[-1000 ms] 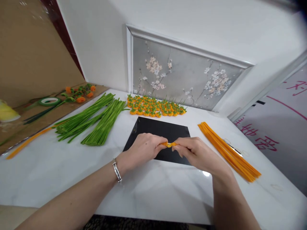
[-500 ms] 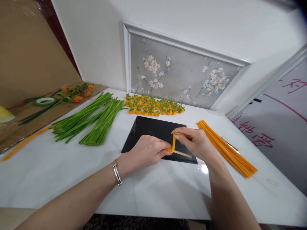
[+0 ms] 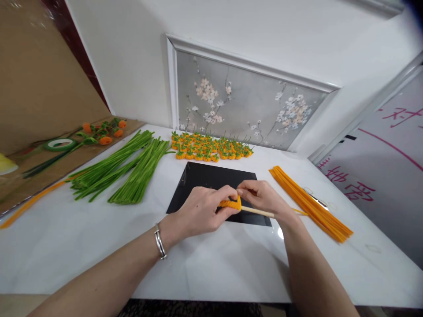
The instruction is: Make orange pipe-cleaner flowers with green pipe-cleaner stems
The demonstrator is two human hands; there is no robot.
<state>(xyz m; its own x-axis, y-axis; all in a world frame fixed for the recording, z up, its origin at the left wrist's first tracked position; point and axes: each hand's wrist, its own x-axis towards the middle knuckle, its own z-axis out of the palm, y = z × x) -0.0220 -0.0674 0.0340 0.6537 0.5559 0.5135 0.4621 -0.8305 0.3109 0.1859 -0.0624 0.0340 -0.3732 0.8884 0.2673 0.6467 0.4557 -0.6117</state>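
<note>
My left hand (image 3: 201, 209), with a silver bangle on its wrist, is closed on a thin wooden stick (image 3: 258, 211). Around the stick's left part sits a coil of orange pipe cleaner (image 3: 231, 204), pinched between thumb and fingers. My right hand (image 3: 262, 198) is closed too, its fingertips gripping the loose run of the same pipe cleaner just above the coil. A tail of it sticks out right of my right wrist. Both hands are over the near part of a black board (image 3: 211, 176), and the stick's right end passes below my right hand.
Orange pipe cleaners (image 3: 310, 204) lie in a bundle at right, beside scissors (image 3: 317, 200). Green pipe cleaners (image 3: 139, 171) form bundles at left. Behind the board stand rows of small orange-and-green pieces (image 3: 211, 145). Green tape (image 3: 60, 144) and orange flowers (image 3: 105, 140) rest on cardboard.
My right hand has come down, drawing the pipe cleaner closer around the stick. My left fingers have lifted apart, showing more of the coil, and more of the stick now shows.
</note>
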